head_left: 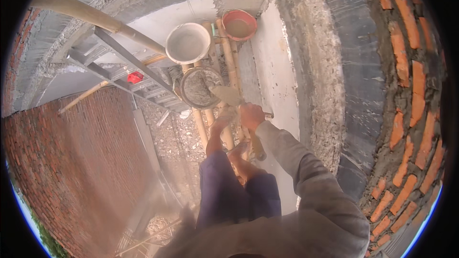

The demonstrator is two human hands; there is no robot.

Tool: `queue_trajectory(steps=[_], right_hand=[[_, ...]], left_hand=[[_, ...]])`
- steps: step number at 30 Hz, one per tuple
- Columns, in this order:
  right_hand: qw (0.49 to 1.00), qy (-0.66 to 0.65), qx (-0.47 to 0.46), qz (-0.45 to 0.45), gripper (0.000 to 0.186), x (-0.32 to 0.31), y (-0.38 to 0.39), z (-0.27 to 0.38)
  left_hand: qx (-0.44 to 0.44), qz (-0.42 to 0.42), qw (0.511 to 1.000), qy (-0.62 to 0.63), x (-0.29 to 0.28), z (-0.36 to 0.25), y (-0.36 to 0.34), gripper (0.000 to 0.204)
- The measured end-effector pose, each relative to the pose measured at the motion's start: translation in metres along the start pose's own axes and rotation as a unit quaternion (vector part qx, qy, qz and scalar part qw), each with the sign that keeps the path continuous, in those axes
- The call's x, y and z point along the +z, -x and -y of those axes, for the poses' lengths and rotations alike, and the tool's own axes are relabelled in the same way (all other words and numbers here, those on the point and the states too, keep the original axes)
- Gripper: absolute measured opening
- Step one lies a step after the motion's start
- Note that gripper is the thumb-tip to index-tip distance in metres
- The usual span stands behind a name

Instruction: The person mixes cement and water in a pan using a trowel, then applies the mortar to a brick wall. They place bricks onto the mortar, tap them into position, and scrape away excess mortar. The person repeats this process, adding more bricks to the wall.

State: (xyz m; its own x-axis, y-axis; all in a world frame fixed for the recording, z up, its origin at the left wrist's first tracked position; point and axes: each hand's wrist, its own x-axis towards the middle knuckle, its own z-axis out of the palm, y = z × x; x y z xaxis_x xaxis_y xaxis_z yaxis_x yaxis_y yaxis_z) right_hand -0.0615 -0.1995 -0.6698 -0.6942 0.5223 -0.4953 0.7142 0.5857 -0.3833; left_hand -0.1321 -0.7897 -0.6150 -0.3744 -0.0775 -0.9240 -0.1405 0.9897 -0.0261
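My right hand is closed around the handle of a trowel. The trowel's mortar-smeared blade points left, its tip at the right rim of a dark round tub. Grey mortar lies inside that tub. Just beyond it stand a whitish bucket with pale grey contents and a red bucket holding murky, brownish liquid. Nothing of my left hand shows in the picture.
My bare feet stand on bamboo poles, high above rubble-strewn ground. A metal ladder leans at the left, near a thick bamboo pole. Brick walls rise on the left and right; a concrete ledge runs alongside.
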Motion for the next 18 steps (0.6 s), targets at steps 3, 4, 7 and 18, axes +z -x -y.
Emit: queue_trajectory(steps=[3,4,7,18], right_hand=[[0.998,0.042,-0.035,0.023,0.017,0.056,-0.091,-0.008],[0.998,0.044,-0.045,-0.019,0.016,0.078,-0.114,-0.009],[0.996,0.043,-0.049,-0.067,0.014,0.142,-0.181,-0.01],[0.987,-0.13,0.036,0.088,0.038,0.235,-0.208,-0.073]], left_hand=[[-0.049,-0.001,0.999,0.015,0.032,0.002,0.012,0.041],[-0.062,-0.002,0.998,0.017,0.041,0.001,0.012,0.041],[-0.101,-0.006,0.995,0.022,0.052,-0.001,0.013,0.042],[-0.158,-0.014,0.987,0.0,0.04,-0.003,-0.005,0.046]])
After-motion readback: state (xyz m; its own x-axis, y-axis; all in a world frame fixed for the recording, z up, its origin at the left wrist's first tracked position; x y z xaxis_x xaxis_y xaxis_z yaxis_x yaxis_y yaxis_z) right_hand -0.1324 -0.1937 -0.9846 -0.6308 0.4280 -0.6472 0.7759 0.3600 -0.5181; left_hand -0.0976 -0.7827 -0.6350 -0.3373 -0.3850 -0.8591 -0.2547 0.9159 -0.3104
